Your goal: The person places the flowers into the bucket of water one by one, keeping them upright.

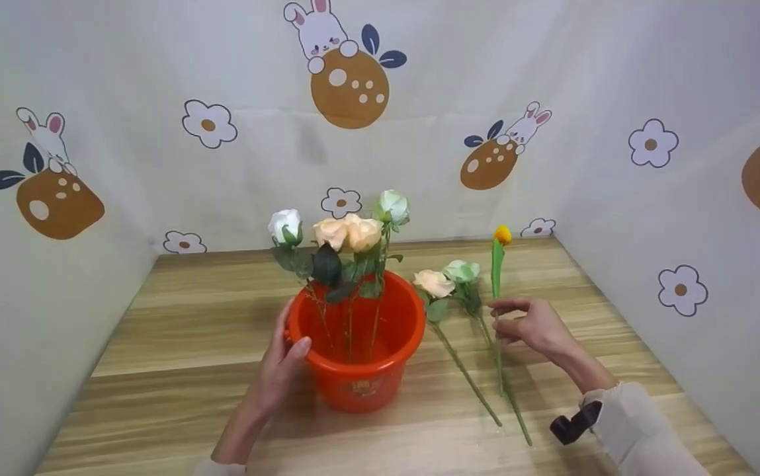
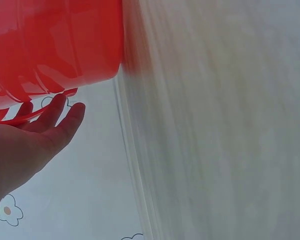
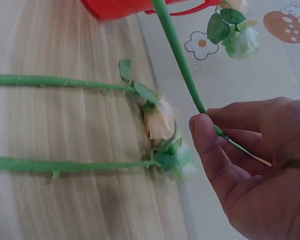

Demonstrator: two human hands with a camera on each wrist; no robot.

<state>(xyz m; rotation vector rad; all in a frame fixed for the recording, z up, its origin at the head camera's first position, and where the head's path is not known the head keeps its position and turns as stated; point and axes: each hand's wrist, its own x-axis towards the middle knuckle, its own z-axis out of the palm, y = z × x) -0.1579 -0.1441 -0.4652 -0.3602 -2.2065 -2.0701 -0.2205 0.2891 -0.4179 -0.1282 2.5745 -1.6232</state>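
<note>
Head view. One red bucket [image 1: 389,383], standing upright on a wood-grain table [image 1: 174,344], centre of the frame. Contents: a white rose [image 1: 286,227], two peach roses [image 1: 331,233] and a light green rose [image 1: 393,207], blooms above the rim, stems down inside. One left hand [image 1: 280,370], lower left of centre: grasping the bucket, thumb over the rim, fingers outside. One right hand [image 1: 535,325], right of centre: pinching the stem of a yellow tulip [image 1: 497,264], bloom uppermost. Two loose stems, between bucket and right hand: a peach bloom [image 1: 434,284] and a pale green bloom [image 1: 463,271], lying on the table.

Left wrist view. Bucket wall, upper left; fingers beneath it, beside a red handle [image 2: 32,116]. Grip on the rim out of sight here.

Right wrist view. Tulip stem, running from top centre to thumb and fingertips — firmly pinched, to judge by the fingers; bloom not visible. Loose stems at left, apart from it.

Step in hand, as judged: tulip picked up, bucket steadied, insertion not yet done. Next move seems to call for lifting the stem's lower end over the rim — clear of the standing roses — before lowering it.
</note>
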